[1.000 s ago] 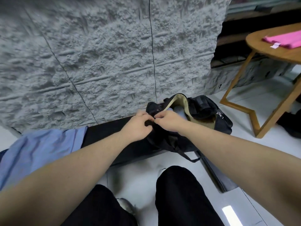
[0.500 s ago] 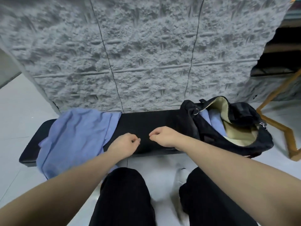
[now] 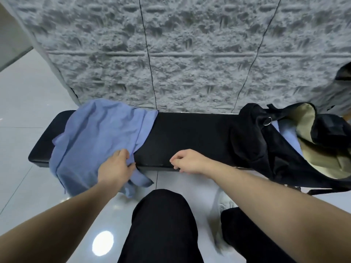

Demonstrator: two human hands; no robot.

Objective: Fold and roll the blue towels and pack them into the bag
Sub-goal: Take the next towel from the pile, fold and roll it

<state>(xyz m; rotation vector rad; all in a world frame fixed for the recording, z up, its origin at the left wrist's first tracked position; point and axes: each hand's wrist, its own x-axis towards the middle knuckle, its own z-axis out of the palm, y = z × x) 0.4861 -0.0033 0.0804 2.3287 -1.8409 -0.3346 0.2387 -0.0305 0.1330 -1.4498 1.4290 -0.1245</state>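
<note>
left hand [image 3: 115,168] pinching the towel [image 3: 95,137] edge, right hand [image 3: 187,161] loosely curled and empty: a one-handed tug could slide it off the bench [image 3: 190,137].

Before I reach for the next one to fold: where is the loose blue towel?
In the head view, the loose blue towel drapes over the left end of the black bench, under the left hand; the bag sits at the right end.
</note>
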